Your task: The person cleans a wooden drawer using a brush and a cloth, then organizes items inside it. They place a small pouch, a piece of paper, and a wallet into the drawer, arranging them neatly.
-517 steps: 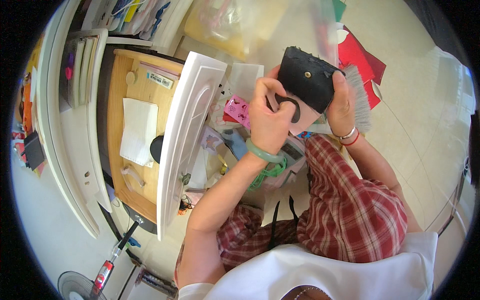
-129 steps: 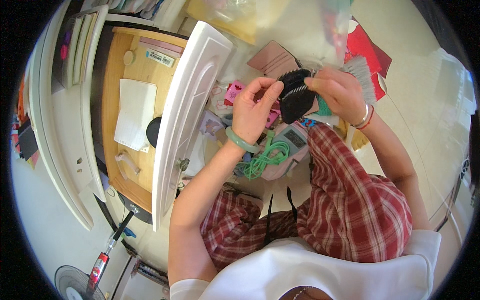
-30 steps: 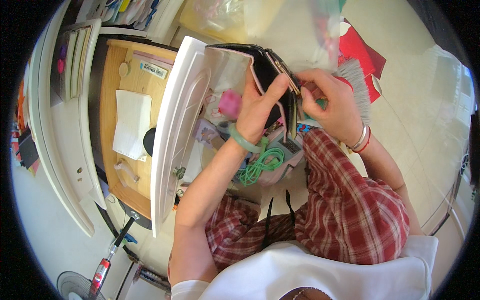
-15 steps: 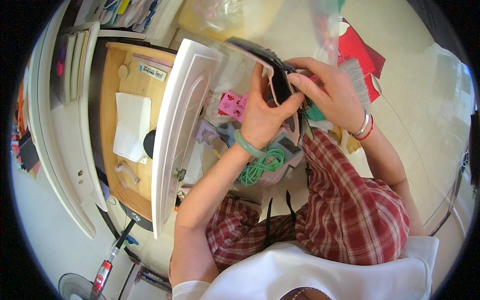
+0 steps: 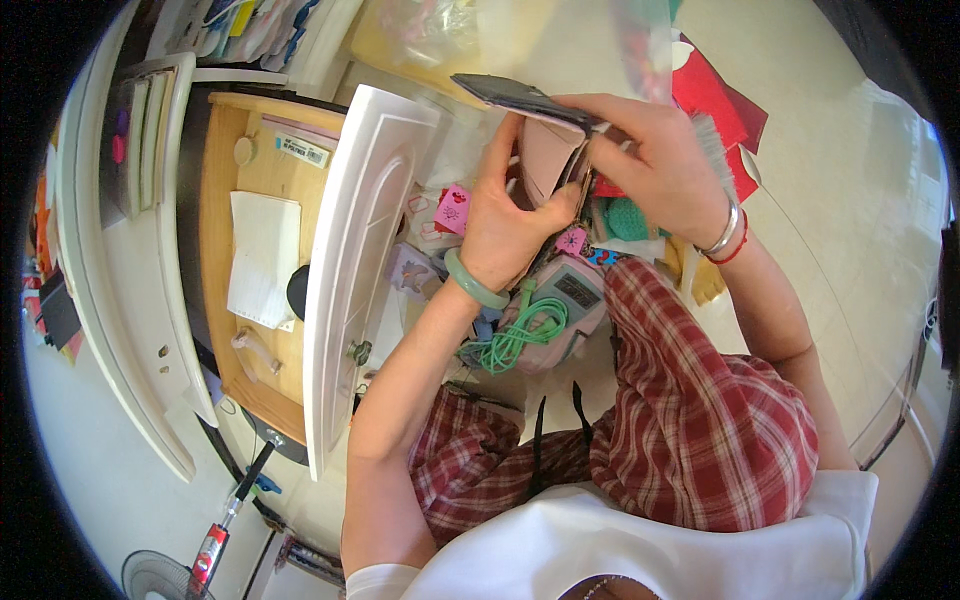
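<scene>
A wallet [image 5: 548, 160], dark outside with a pale pink lining, is held spread open above my lap. My left hand [image 5: 515, 225] grips its near left side, fingers behind and thumb at the inner edge. Closed on the wallet's right side, my right hand [image 5: 655, 165] has its thumb near the inner fold; some of its fingertips are hidden. Below the wallet lie a coiled green cord [image 5: 522, 338] and a pink device with a grey display [image 5: 575, 290]. A pink patterned envelope [image 5: 453, 210] lies left of my left hand.
At the left, a wooden drawer [image 5: 222, 340] stands pulled out, holding a white notepad [image 5: 264, 262]. Its white front panel [image 5: 360, 250] rises beside my left arm. Red paper pieces [image 5: 705, 95], a green knitted item [image 5: 626, 216] and clear plastic bags [image 5: 430, 35] lie on the floor.
The wallet has turned and opened wider, so its pink lining now faces up. My left hand has shifted slightly left, baring more of the pink device beneath.
</scene>
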